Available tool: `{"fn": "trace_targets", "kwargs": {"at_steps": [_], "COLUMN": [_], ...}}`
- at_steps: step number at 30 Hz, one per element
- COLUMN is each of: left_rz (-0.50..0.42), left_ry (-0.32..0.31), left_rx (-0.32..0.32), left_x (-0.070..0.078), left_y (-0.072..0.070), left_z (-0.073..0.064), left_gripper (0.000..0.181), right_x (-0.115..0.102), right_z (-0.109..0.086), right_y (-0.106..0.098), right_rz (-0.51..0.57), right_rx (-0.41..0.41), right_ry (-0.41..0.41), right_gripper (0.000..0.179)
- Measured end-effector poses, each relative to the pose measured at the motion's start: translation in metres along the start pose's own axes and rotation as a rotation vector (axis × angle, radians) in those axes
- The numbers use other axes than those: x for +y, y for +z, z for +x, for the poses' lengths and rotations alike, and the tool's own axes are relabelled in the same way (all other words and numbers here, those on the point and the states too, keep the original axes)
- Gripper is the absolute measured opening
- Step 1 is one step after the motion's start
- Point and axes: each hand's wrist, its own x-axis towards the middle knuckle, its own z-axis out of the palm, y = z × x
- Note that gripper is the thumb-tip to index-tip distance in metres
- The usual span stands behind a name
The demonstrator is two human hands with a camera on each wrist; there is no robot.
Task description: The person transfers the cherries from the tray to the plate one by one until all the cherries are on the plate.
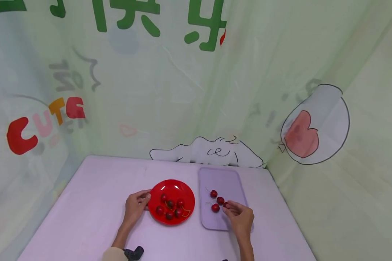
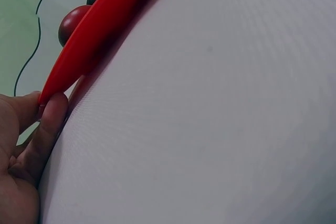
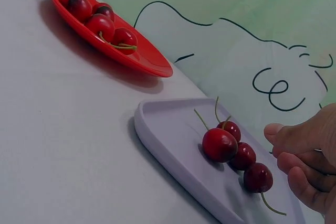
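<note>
My left hand [image 1: 136, 207] pinches the rim of a round red plate [image 1: 155, 194] between thumb and fingers; the left wrist view shows the plate's edge [image 2: 68, 72] between them. Several dark red cherries [image 1: 180, 202] lie in the plate, some with green stems. To the right, a pale lilac tray [image 1: 219, 177] bears several more stemmed cherries [image 3: 219, 145]. Over the tray's right part is my right hand [image 1: 241, 217], its thumb and fingers slightly bent beside the rightmost cherry [image 3: 258, 177]. The right wrist view shows a gap between that hand [image 3: 310, 150] and the cherries, and nothing in its fingers.
The plate and tray stand side by side on a pale pink table [image 1: 98, 203], a narrow gap between them. A printed curtain [image 1: 170, 90] hangs behind and along both sides. At the front, a dark device [image 1: 134, 253] sits on the left wrist.
</note>
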Motion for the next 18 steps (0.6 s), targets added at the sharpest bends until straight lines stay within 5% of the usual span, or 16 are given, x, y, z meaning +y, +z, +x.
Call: {"fn": "trace_targets", "kwargs": {"at_steps": [8, 18], "left_rz": [0.019, 0.026], "left_ry": [-0.04, -0.038], "left_rx": [-0.001, -0.002], "left_x": [-0.005, -0.008], "left_y": [0.003, 0.004], "left_z": [0.005, 0.005], "left_gripper": [0.031, 0.031], "right_x": [-0.001, 0.019], "right_z": [0.01, 0.017], "right_y": [-0.013, -0.021], "right_rz": [-0.077, -0.097], "right_rx": [0.057, 0.091], "right_ry": [-0.061, -0.036], "right_gripper": [0.029, 0.03]}}
